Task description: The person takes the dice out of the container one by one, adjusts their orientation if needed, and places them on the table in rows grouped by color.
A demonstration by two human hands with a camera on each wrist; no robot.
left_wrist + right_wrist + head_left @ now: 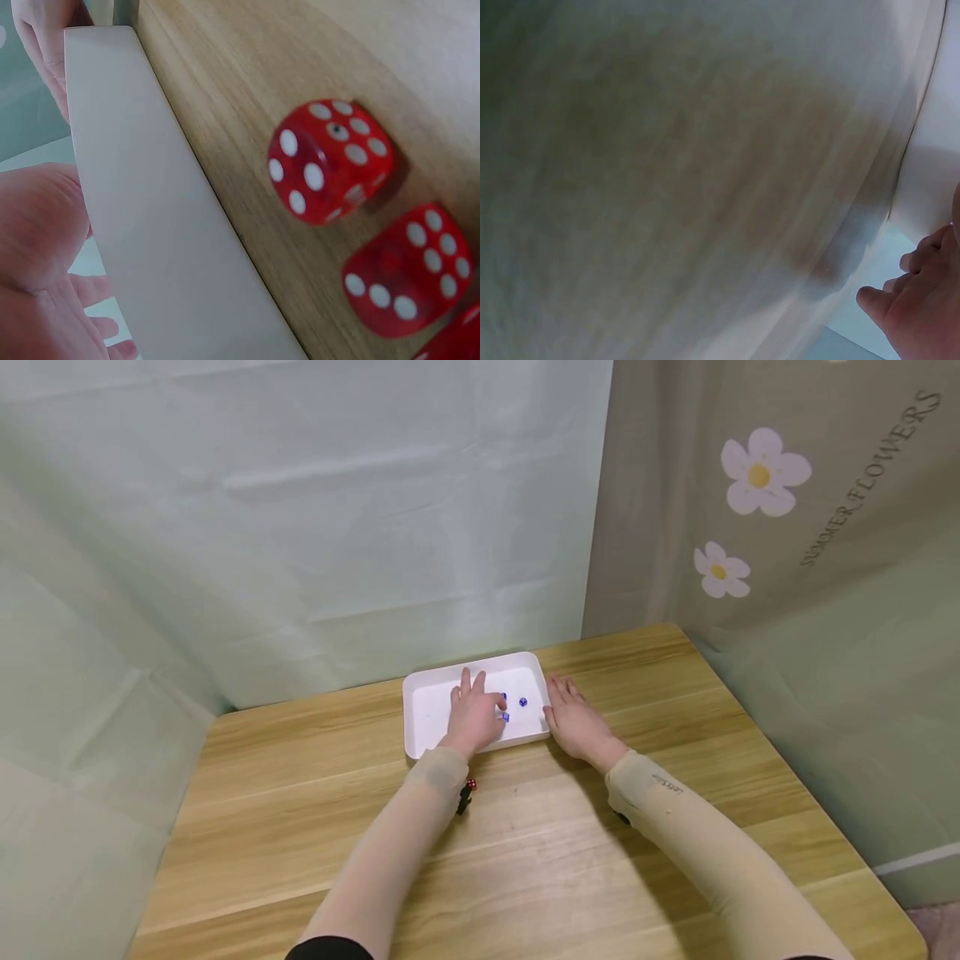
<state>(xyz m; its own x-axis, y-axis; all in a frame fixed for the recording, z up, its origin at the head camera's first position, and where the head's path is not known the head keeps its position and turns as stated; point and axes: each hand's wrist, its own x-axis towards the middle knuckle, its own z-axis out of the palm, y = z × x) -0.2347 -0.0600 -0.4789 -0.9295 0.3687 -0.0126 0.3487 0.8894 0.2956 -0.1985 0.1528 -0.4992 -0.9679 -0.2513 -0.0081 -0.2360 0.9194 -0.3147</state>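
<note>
Over the white tray (420, 727), my left hand (474, 714) reaches in from the front. Its thumb and index finger pinch a blue die (506, 717) near the tray floor, while the other fingers extend. Just past the index finger lies a second blue die (503, 697), partly covered. Another blue die (523, 702) sits apart to the right. My right hand (577, 718) rests its extended fingers along the outside of the tray's right wall. The left wrist view shows the tray wall (142, 187) hiding the thumb and index fingertips.
Red dice lie on the wooden table (525, 860) in front of the tray, including one red die (330, 161) and another red die (409, 270). A pale curtain (375, 527) hangs behind the table, with a flowered curtain (810, 635) to the right.
</note>
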